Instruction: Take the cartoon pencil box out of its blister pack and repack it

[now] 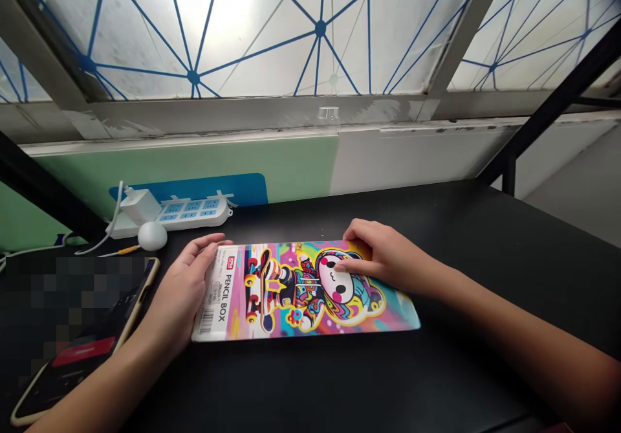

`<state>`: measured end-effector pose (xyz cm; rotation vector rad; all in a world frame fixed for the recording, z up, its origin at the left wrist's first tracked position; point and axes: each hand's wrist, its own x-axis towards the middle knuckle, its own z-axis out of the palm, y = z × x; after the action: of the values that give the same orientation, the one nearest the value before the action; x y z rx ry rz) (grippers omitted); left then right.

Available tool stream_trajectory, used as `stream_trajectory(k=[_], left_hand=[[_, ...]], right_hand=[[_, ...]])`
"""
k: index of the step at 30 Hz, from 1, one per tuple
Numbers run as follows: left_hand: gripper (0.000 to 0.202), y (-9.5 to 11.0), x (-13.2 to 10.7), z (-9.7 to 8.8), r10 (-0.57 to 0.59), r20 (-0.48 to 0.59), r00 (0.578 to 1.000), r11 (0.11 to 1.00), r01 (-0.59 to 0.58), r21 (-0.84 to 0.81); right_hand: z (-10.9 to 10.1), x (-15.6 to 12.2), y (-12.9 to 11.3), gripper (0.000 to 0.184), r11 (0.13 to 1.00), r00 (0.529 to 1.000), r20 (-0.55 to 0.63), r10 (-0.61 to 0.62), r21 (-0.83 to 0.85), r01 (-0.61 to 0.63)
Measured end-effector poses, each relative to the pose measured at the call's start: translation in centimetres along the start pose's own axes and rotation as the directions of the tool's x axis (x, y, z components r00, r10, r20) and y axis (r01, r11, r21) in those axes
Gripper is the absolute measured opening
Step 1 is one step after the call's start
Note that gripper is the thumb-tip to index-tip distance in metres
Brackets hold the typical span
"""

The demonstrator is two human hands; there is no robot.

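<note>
A flat, colourful pencil box (281, 290) lies turned sideways above the black tabletop, its cartoon figure on a skateboard facing up. The white label strip reading "PENCIL BOX" is at its left end. My left hand (187, 284) grips that left end, thumb on top and fingers around the far corner. Across the far right edge, my right hand (376, 252) holds the box with its thumb pressed on the printed face and its other fingers at the edge. The undersides of the box and of both hands' grips are hidden.
A phone (130, 323) in a pale case lies at the left beside my forearm. Behind it are a white power strip (194, 216) with a plugged adapter (140, 206), a round white object (152, 235) and a thin orange-handled tool (127, 250). Black frame bars (548, 109) flank the desk.
</note>
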<state>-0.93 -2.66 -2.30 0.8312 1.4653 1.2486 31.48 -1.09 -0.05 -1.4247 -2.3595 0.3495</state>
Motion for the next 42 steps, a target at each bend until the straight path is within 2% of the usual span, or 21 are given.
stream_trajectory(k=[3,6,10,14,17,20,23,27,29,30,31,32,34,35,37,39,42], left_hand=[[0.023,0.2,-0.4,0.0,0.046,0.002,0.999,0.998,-0.046,-0.037],[0.025,0.3,-1.0,0.1,0.163,0.037,0.986,0.979,-0.157,-0.127],[0.028,0.5,-1.8,0.1,0.284,0.082,0.955,0.946,-0.264,-0.190],[0.032,0.7,-2.0,-0.2,0.334,0.081,0.939,0.923,-0.309,-0.229],[0.034,1.0,-1.9,-0.4,0.317,0.068,0.946,0.914,-0.286,-0.287],[0.043,1.5,-1.9,-0.5,0.252,0.081,0.964,0.924,-0.215,-0.316],[0.041,2.2,-2.0,-0.5,0.205,0.103,0.973,0.938,-0.165,-0.305],[0.033,2.9,-1.9,-1.3,0.276,0.128,0.953,0.940,-0.241,-0.240],[0.031,3.2,-1.6,-2.0,0.312,0.239,0.920,0.950,-0.307,-0.059],[0.030,3.2,-1.5,-2.5,0.308,0.331,0.892,0.932,-0.353,0.086],[0.032,3.2,-1.4,-2.9,0.281,0.439,0.853,0.877,-0.414,0.244],[0.036,3.2,-1.3,-3.3,0.243,0.538,0.807,0.783,-0.490,0.383],[0.055,2.8,-1.3,-3.7,0.159,0.678,0.717,0.554,-0.633,0.540],[0.063,2.6,-1.3,-3.8,0.133,0.720,0.681,0.456,-0.687,0.566],[0.072,2.2,-1.3,-3.8,0.106,0.778,0.619,0.325,-0.761,0.561],[0.073,1.9,-1.3,-3.6,0.102,0.806,0.583,0.271,-0.796,0.541],[0.072,1.8,-1.3,-3.3,0.088,0.819,0.568,0.247,-0.809,0.534]], right_hand=[[-0.2,-0.3,-0.1,0.042,0.986,0.972,-0.182,-0.149,-0.100,0.132],[-0.4,-0.7,-0.2,0.040,0.947,0.901,-0.313,-0.300,-0.212,0.242],[-0.8,-1.2,-0.7,0.034,0.899,0.822,-0.388,-0.417,-0.311,0.310],[-0.9,-1.5,-1.5,0.030,0.871,0.779,-0.414,-0.471,-0.361,0.334],[-0.8,-1.9,-2.0,0.029,0.863,0.769,-0.414,-0.487,-0.363,0.351],[-0.7,-2.4,-2.5,0.027,0.866,0.780,-0.397,-0.484,-0.348,0.360],[-0.6,-2.9,-2.8,0.025,0.863,0.784,-0.386,-0.485,-0.356,0.359],[-0.5,-3.1,-3.1,0.019,0.842,0.786,-0.352,-0.508,-0.395,0.367],[-0.5,-3.0,-3.3,0.016,0.819,0.796,-0.299,-0.527,-0.430,0.381],[-0.4,-3.0,-3.4,0.015,0.805,0.800,-0.267,-0.537,-0.446,0.392],[-0.3,-2.9,-3.6,0.014,0.788,0.801,-0.233,-0.551,-0.461,0.408],[0.0,-3.0,-3.8,0.014,0.772,0.802,-0.198,-0.563,-0.473,0.425],[0.6,-3.0,-4.2,0.013,0.737,0.803,-0.125,-0.582,-0.498,0.457],[1.0,-3.1,-4.4,0.012,0.722,0.805,-0.087,-0.586,-0.507,0.471],[1.9,-3.2,-4.7,0.015,0.712,0.821,-0.005,-0.571,-0.501,0.492],[2.4,-3.2,-4.8,0.030,0.736,0.838,0.053,-0.542,-0.452,0.504],[2.3,-3.1,-4.6,0.038,0.793,0.854,0.081,-0.514,-0.333,0.509]])
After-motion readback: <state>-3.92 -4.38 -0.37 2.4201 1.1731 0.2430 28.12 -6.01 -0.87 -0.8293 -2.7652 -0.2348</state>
